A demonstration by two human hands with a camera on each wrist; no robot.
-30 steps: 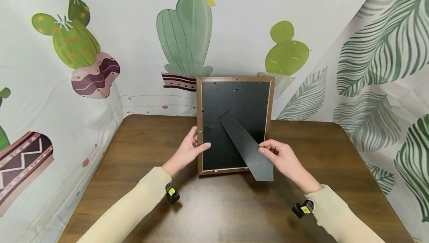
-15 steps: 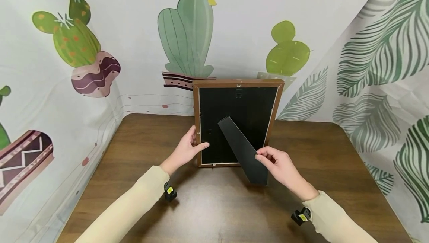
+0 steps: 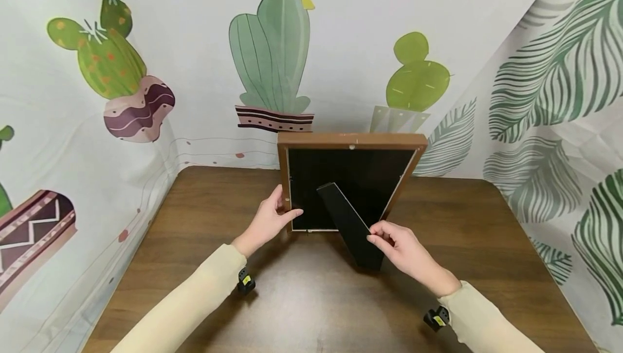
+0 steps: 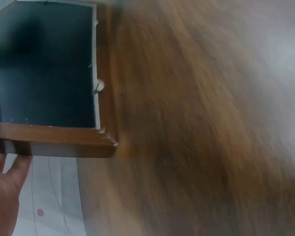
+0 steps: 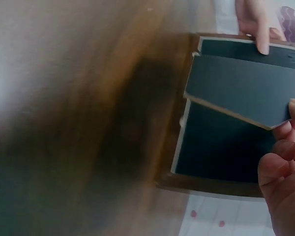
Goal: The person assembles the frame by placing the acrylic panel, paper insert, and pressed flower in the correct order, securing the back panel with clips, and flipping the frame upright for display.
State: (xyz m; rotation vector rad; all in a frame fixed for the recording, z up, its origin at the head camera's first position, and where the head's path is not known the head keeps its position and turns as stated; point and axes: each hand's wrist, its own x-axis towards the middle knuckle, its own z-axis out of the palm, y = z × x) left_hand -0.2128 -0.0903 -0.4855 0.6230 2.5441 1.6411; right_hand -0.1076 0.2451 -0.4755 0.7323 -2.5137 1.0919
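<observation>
A brown wooden picture frame [image 3: 352, 138] shows its black back and leans with its top toward me. My left hand [image 3: 265, 220] grips its left side, the thumb lying over the back and the fingers round the outer edge. In the left wrist view the fingers of that hand [image 4: 5, 196] pass under the frame's side. A black easel leg [image 3: 348, 223] slants down to the right from the middle of the backing. Thumb and fingertips of my right hand [image 3: 401, 247] pinch the right edge of this leg, and the right wrist view shows the leg [image 5: 241, 86] swung away from the backing.
The frame is over the far middle of a brown wooden table [image 3: 311, 310]. Behind it hangs a white cloth [image 3: 350, 28] printed with cacti and leaves. Each wrist wears a small black camera, one on the left [image 3: 246, 281] and one on the right [image 3: 436, 318].
The frame's top has tipped toward me while its bottom edge has moved farther back. My right hand, still pinching the leg, has shifted slightly left and down. The left hand keeps its grip.
</observation>
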